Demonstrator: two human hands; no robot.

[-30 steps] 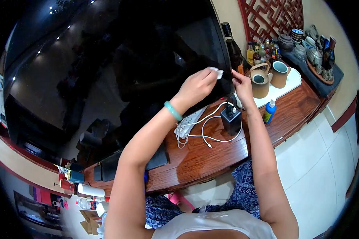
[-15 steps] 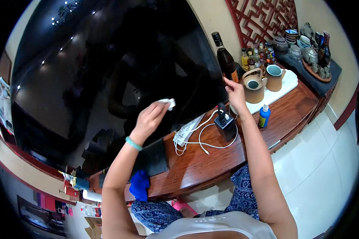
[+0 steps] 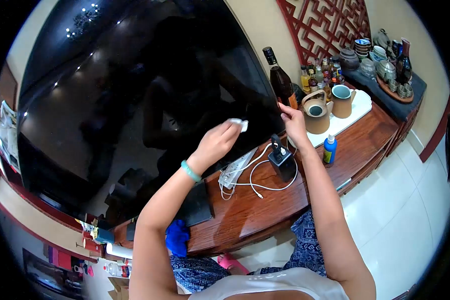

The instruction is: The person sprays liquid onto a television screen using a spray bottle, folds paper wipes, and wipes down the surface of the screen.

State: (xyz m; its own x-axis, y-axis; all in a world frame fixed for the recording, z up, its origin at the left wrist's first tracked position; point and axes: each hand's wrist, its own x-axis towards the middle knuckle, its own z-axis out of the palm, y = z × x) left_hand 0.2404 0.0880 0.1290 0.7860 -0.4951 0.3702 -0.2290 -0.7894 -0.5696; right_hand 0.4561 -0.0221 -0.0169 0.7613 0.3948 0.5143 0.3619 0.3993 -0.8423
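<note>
My left hand [image 3: 216, 146], wearing a pale green bangle [image 3: 190, 171], is closed on a small white wipe [image 3: 242, 125] at the lower right part of a large black television screen [image 3: 135, 95]. Dark reflections of arms and a body show in the glass. My right hand [image 3: 296, 126] grips the screen's right edge between thumb and fingers. Close beside that hand stand a tall dark bottle [image 3: 282, 82] and a brown teapot [image 3: 316, 120]. Below it are a black charger block [image 3: 283, 165] and a blue spray bottle [image 3: 329, 150].
On the wooden cabinet [image 3: 255, 215] lie a white power strip [image 3: 235, 170], loose white cables, a dark flat box [image 3: 192, 205] and a blue cloth [image 3: 177, 237]. A white tray [image 3: 357, 107] carries the teapot and a brown cup [image 3: 341, 100]. Several small bottles [image 3: 321, 80] stand behind.
My left hand has moved right and slightly up across the screen with the wipe, toward my right hand. My right hand stays at the screen's edge.
</note>
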